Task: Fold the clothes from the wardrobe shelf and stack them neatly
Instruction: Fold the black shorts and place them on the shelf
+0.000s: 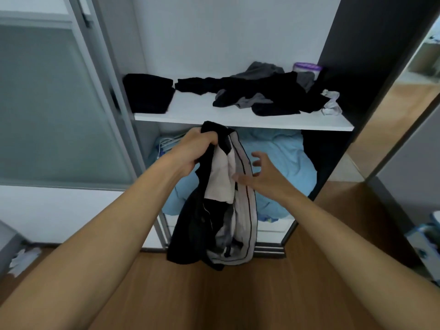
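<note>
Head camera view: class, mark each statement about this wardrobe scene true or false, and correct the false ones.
1. The left hand grips the top of the black and white garment. True.
2. The right hand is clenched round that garment. False: its fingers are spread open beside it, gripping nothing.
3. A folded black pile lies at the left end of the white shelf. True.
4. The clothes on the shelf's right half are neatly stacked. False: black and grey clothes lie there in a loose heap.
</note>
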Demonstrator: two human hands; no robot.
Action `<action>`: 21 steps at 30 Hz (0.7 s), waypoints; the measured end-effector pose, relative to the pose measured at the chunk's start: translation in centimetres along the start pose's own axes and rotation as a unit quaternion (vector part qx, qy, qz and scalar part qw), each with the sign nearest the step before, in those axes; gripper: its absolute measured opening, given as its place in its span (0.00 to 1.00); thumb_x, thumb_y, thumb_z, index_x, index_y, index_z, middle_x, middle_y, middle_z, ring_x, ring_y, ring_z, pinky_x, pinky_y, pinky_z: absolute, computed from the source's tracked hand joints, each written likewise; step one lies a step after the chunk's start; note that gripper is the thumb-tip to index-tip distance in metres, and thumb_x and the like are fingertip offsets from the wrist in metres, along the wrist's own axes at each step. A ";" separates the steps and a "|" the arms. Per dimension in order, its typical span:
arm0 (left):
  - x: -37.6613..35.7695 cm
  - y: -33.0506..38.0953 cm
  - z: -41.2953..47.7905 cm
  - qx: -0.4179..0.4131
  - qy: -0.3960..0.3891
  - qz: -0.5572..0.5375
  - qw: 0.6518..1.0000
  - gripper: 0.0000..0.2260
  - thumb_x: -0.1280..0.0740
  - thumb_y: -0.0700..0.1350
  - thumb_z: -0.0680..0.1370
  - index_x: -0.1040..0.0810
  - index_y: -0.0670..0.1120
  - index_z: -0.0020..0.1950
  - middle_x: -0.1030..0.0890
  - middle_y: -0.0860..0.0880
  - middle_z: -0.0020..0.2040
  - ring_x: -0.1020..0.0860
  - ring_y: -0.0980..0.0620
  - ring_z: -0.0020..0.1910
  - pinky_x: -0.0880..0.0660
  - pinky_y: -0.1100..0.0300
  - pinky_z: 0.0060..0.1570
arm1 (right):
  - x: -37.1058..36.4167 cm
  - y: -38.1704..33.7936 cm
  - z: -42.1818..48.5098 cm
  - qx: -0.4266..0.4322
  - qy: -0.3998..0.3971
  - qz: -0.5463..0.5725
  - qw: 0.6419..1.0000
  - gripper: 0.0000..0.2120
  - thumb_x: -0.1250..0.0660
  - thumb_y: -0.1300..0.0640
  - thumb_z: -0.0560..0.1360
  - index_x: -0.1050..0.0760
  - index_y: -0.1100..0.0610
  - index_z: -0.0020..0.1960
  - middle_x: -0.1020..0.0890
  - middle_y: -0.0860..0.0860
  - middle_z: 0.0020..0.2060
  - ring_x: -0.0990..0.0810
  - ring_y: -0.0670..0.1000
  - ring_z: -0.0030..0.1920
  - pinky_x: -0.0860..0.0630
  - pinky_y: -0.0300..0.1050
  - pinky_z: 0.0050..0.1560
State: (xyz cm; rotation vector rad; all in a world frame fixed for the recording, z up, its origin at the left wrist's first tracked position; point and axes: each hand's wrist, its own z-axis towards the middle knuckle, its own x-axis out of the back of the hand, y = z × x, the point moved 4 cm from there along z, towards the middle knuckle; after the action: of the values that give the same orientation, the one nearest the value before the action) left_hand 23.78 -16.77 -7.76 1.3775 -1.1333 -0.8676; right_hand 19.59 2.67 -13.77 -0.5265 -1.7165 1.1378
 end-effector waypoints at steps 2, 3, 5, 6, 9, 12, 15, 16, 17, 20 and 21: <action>-0.4 0.2 -0.3 -0.001 -0.010 0.022 1.000 0.06 0.37 0.37 0.72 0.21 0.44 0.40 0.20 0.49 0.34 0.21 0.51 0.37 0.25 0.59 0.40 | -1.2 0.6 0.4 0.030 0.007 0.007 1.000 0.47 0.22 0.46 0.69 0.46 0.49 0.78 0.33 0.48 0.68 0.31 0.48 0.66 0.30 0.46 0.66; -0.5 0.2 -0.4 -0.002 -0.019 0.031 0.999 0.06 0.37 0.37 0.71 0.21 0.44 0.38 0.20 0.49 0.33 0.21 0.51 0.36 0.25 0.59 0.40 | -1.7 0.8 0.7 0.038 0.002 0.009 0.999 0.43 0.23 0.47 0.70 0.42 0.51 0.77 0.29 0.49 0.66 0.29 0.48 0.64 0.29 0.45 0.64; -0.3 0.0 -0.6 0.002 -0.031 0.030 0.999 0.06 0.36 0.37 0.69 0.22 0.45 0.35 0.20 0.50 0.31 0.21 0.52 0.33 0.25 0.61 0.36 | -2.6 1.1 1.0 0.040 -0.034 -0.043 0.998 0.22 0.26 0.50 0.74 0.25 0.60 0.62 0.20 0.51 0.51 0.21 0.48 0.50 0.26 0.44 0.50; -0.1 -0.1 -0.7 0.007 -0.036 0.023 0.999 0.05 0.36 0.38 0.68 0.22 0.46 0.34 0.20 0.50 0.30 0.21 0.52 0.33 0.24 0.61 0.35 | -3.1 1.3 1.0 0.036 -0.045 -0.063 0.996 0.16 0.29 0.51 0.76 0.23 0.65 0.50 0.20 0.53 0.41 0.21 0.48 0.41 0.27 0.43 0.42; 0.8 -1.3 -0.9 -0.002 -0.031 0.073 0.997 0.03 0.31 0.43 0.65 0.20 0.47 0.37 0.19 0.51 0.33 0.20 0.53 0.35 0.24 0.60 0.37 | -3.4 1.8 0.5 0.033 -0.015 -0.011 0.999 0.15 0.35 0.52 0.80 0.25 0.60 0.39 0.27 0.53 0.30 0.29 0.46 0.29 0.34 0.42 0.31; 2.7 -3.9 -1.3 -0.029 -0.011 0.213 0.976 0.07 0.26 0.40 0.66 0.18 0.50 0.41 0.17 0.56 0.33 0.20 0.59 0.34 0.26 0.69 0.32 | -1.9 1.6 0.4 -0.003 0.047 0.061 0.997 0.14 0.37 0.54 0.80 0.24 0.60 0.38 0.27 0.52 0.28 0.28 0.47 0.27 0.35 0.39 0.28; 6.1 -9.2 -1.5 0.004 0.026 0.385 0.923 0.05 0.29 0.36 0.70 0.21 0.46 0.41 0.19 0.49 0.37 0.21 0.49 0.40 0.25 0.61 0.37 | -0.1 1.0 0.4 -0.009 0.079 0.064 0.995 0.11 0.39 0.63 0.77 0.25 0.62 0.37 0.28 0.53 0.30 0.31 0.49 0.30 0.40 0.38 0.27; 7.2 -11.4 -1.7 0.037 0.044 0.409 0.911 0.03 0.29 0.38 0.71 0.21 0.45 0.42 0.19 0.46 0.38 0.21 0.46 0.41 0.25 0.57 0.40 | 0.1 0.8 0.3 -0.007 0.076 0.059 0.995 0.10 0.39 0.64 0.76 0.24 0.63 0.38 0.28 0.53 0.31 0.31 0.48 0.31 0.40 0.39 0.28; 7.9 -13.5 -2.1 0.066 0.066 0.413 0.906 0.02 0.29 0.41 0.71 0.20 0.46 0.43 0.18 0.46 0.39 0.21 0.44 0.43 0.26 0.55 0.41 | 0.0 0.5 0.1 -0.003 0.067 0.054 0.996 0.09 0.38 0.64 0.76 0.24 0.61 0.38 0.28 0.53 0.31 0.31 0.47 0.31 0.41 0.39 0.28; 8.1 -18.5 -3.7 0.108 0.128 0.396 0.903 0.10 0.28 0.55 0.71 0.20 0.52 0.47 0.18 0.51 0.43 0.21 0.46 0.44 0.27 0.57 0.40 | -0.6 -0.1 -0.6 -0.009 0.041 0.057 0.998 0.07 0.36 0.62 0.75 0.26 0.57 0.38 0.29 0.53 0.30 0.31 0.47 0.28 0.40 0.38 0.26; 7.7 -20.2 -4.3 0.123 0.130 0.375 0.910 0.14 0.28 0.58 0.72 0.21 0.52 0.52 0.18 0.51 0.46 0.21 0.46 0.47 0.26 0.57 0.43 | -0.7 0.0 -0.7 -0.019 0.038 0.065 0.997 0.06 0.36 0.62 0.75 0.25 0.57 0.39 0.29 0.54 0.31 0.31 0.48 0.29 0.39 0.38 0.27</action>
State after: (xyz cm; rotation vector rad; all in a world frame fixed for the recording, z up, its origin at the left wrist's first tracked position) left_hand 33.07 -24.04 -26.37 1.0654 -1.4390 0.0148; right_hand 20.51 2.43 -14.10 -0.7063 -1.6597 1.1637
